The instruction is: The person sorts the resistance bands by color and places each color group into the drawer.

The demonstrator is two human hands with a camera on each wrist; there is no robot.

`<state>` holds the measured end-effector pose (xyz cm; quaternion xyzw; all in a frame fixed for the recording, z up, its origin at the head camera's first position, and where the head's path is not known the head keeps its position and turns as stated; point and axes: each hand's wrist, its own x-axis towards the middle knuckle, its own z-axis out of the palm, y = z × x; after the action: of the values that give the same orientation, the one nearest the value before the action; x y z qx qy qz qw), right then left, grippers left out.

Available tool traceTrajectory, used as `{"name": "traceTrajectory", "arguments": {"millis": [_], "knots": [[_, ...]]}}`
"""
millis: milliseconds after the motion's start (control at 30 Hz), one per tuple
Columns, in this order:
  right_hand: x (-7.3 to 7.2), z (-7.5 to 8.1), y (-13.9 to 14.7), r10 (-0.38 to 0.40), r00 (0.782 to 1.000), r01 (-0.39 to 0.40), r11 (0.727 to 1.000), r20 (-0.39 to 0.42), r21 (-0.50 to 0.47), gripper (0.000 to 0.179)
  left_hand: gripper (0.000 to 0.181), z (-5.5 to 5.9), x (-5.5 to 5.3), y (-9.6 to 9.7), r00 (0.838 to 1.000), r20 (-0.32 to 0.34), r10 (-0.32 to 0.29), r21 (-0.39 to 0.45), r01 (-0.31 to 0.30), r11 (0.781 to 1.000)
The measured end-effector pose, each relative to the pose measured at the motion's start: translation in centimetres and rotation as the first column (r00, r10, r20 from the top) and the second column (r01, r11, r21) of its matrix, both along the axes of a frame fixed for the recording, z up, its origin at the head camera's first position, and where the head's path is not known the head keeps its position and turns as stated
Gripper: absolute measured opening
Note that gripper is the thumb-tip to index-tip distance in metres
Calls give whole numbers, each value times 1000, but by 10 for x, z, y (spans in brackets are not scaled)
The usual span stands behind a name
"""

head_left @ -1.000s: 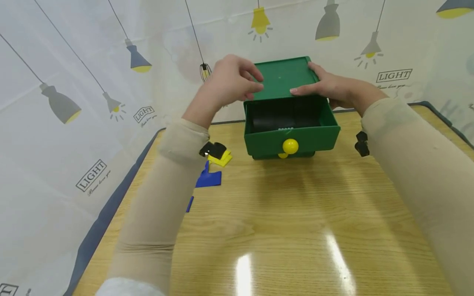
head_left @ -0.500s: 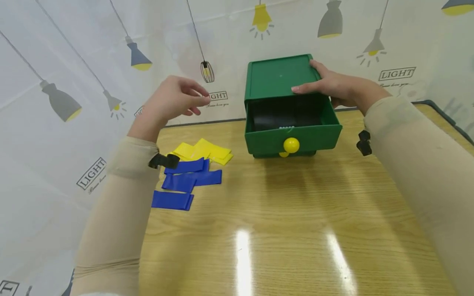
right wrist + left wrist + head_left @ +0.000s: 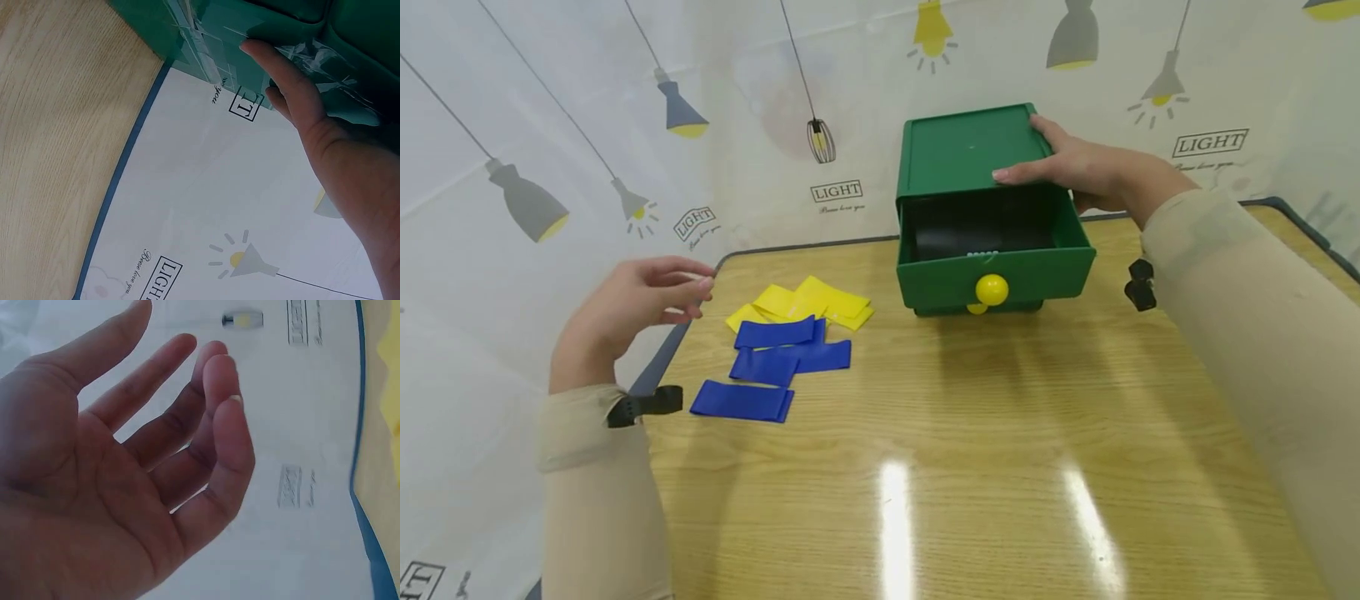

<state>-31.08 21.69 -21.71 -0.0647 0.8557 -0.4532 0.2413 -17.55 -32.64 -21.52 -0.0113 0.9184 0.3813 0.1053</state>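
If the right hand (image 3: 1086, 171), fingers spread on the box (image 3: 962, 154), slips, the drawer (image 3: 940, 285) jutting at one o'clock may tip it, left hand (image 3: 628, 308) loose-fingered.

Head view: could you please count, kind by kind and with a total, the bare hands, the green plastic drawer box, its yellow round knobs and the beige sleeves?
Bare hands, left hand and right hand: 2
Green plastic drawer box: 1
Yellow round knobs: 2, the lower one partly hidden
Beige sleeves: 2
Total: 7
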Motion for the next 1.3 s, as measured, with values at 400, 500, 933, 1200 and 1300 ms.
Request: {"name": "traceTrajectory", "arguments": {"millis": [400, 500, 933, 1200, 1300], "knots": [[1, 2, 0, 4, 1000, -4, 1000, -4, 6, 121, 68, -94, 44, -71, 983, 172, 67, 84, -83, 993], [1, 3, -1, 3, 1000, -3, 1000, 5, -1, 121, 72, -113, 49, -78, 965, 255, 62, 89, -88, 992], [3, 0, -1, 5, 1000, -5, 1000, 16, -9, 120, 68, -130, 51, -80, 923, 359, 138, 88, -181, 980], [1, 2, -2, -4, 1000, 4, 1000, 16, -7, 121, 74, -108, 31, -25, 995, 95, 42, -123, -30, 992], [2, 2, 0, -7, 1000, 7, 1000, 17, -7, 121, 61, -92, 19, 25, 998, -34, -55, -60, 53, 997]]}}
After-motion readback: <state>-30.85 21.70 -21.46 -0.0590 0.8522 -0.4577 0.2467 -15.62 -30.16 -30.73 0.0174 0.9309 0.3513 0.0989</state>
